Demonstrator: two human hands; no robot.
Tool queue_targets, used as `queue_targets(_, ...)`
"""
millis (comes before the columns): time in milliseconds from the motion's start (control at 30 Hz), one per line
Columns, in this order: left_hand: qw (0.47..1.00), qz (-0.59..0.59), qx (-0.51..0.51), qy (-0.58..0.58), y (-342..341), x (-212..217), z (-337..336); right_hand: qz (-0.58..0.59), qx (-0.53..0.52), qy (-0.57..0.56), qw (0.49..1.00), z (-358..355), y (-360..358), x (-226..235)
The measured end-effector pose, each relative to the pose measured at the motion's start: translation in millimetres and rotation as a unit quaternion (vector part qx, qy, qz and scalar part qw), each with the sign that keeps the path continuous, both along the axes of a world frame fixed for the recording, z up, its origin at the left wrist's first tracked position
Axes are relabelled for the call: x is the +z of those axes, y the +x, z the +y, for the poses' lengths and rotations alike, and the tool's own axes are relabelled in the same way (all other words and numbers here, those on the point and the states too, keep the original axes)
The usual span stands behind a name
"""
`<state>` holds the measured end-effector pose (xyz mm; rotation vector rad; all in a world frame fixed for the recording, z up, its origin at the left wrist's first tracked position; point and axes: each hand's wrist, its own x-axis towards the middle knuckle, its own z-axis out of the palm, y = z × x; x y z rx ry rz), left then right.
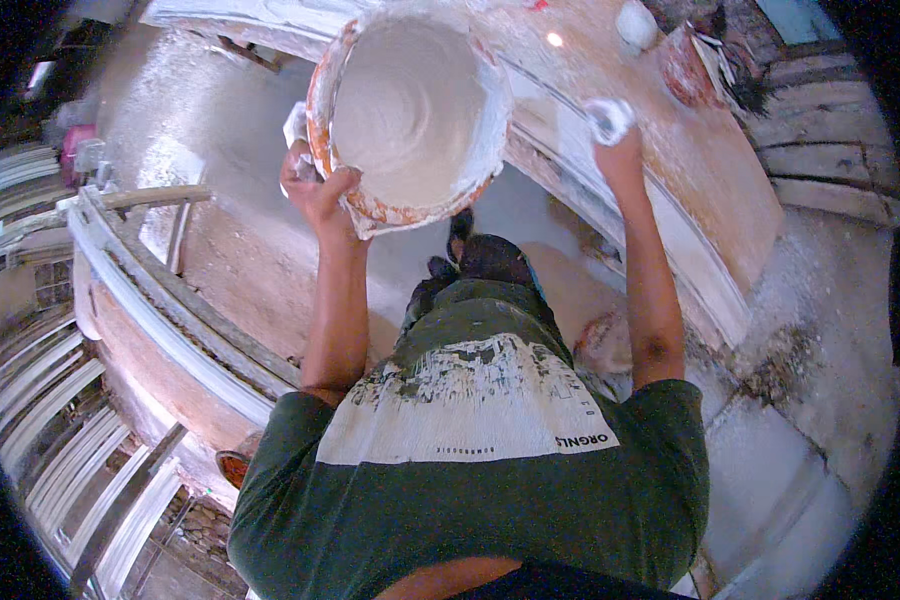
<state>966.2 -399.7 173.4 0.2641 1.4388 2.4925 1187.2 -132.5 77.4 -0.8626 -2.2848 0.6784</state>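
Note:
My left hand point(318, 195) grips the near left side of a round orange basin point(322, 125), thumb over the rim. The basin is tilted toward me, its rim and wall crusted white. Inside lies a smooth, pale plaster-like mix point(405, 120) with swirl marks. My right hand point(615, 135) is raised apart from the basin, over the long bench on the right. Its fingers look closed and are white and blurred at the end; whether that is a held thing or a coating cannot be made out.
A long, plaster-smeared bench point(710, 200) runs along the right, bearing a white lump point(636, 25) and a reddish stained container point(688, 68). Planks point(820, 160) lie beyond it. At left stand another long bench point(170, 310), racks of white strips point(65, 480) and a small orange bowl point(233, 467).

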Motion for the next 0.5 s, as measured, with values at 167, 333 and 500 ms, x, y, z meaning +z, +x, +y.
queue_targets(167, 0.995, 0.079, -0.033, -0.055, 41.6, -18.4, -1.2, -0.257, 0.249, 0.187, 0.915, -53.4, -33.8, 62.4)
queue_targets(333, 0.987, 0.123, -0.051, -0.086, 72.8, -0.4, 6.1, -0.370, 0.388, 0.306, 0.787, -17.0, -55.1, 28.9)
queue_targets(500, 0.983, 0.117, -0.007, -0.140, 98.5, -5.1, 25.0, -0.409, 0.463, 0.165, 0.769, -38.5, -17.3, 30.8)
